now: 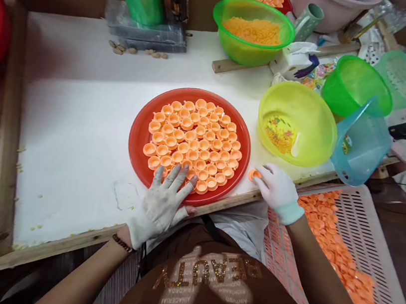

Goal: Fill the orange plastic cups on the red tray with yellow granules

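A red round tray [142, 128] on the white table carries many small orange cup-shaped pieces [190, 135], hollow side up and packed close together. My left hand [160, 204], in a white fingertip-less glove, lies spread over the tray's near left rim, its fingertips touching the nearest cups. Just right of the tray, my gloved right hand [277, 187] pinches one small orange cup [253, 175] between thumb and fingers. Beyond that hand stands a yellow bowl [315, 132] with small yellow bits and a white scoop inside.
A white slotted basket [376, 232] of orange pieces sits low at my right. Behind the tray are a green bowl [240, 51] of orange-yellow granules and a green mug [142, 5]. A blue scoop-like container [362, 144] leans by the yellow bowl. A wooden strip [72, 244] edges the table.
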The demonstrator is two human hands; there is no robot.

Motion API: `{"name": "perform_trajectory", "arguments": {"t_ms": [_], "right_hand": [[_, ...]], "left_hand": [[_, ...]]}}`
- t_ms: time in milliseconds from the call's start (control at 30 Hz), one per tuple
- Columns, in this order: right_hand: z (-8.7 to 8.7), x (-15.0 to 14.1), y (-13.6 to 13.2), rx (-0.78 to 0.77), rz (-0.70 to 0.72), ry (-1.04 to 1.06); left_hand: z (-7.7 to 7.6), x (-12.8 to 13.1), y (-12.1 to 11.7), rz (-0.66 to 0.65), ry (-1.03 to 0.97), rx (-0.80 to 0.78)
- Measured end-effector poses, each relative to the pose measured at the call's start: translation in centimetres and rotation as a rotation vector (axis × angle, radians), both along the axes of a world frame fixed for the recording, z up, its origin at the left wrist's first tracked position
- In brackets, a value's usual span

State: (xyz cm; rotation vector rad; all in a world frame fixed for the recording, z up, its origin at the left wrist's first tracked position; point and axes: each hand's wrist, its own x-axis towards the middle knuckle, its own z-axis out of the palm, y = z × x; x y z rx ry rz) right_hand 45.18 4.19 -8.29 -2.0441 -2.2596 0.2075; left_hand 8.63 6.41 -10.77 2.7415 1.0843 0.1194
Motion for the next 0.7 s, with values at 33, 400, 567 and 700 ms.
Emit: {"name": "perform_trajectory", "arguments": {"t_ms": [33, 400, 567, 700], "right_hand": [[-0.6, 0.4, -0.7, -0.043, -0.012, -0.046], [1.7, 0.0, 0.8, 0.003, 0.036, 0.208], [4.4, -10.2, 7.8, 0.064, 0.397, 0.553], [2.6, -21.8, 14.2, 0.027, 0.628, 0.463]], "left_hand": [[0.0, -0.1, -0.1, 0.009, -0.011, 0.011], [-0.4, -2.7, 4.6, 0.405, -0.019, 0.149], [-0.5, -2.5, 2.5, 0.438, -0.014, 0.192], [-0.5, -4.2, 1.6, 0.435, -0.18, 0.256]]}}
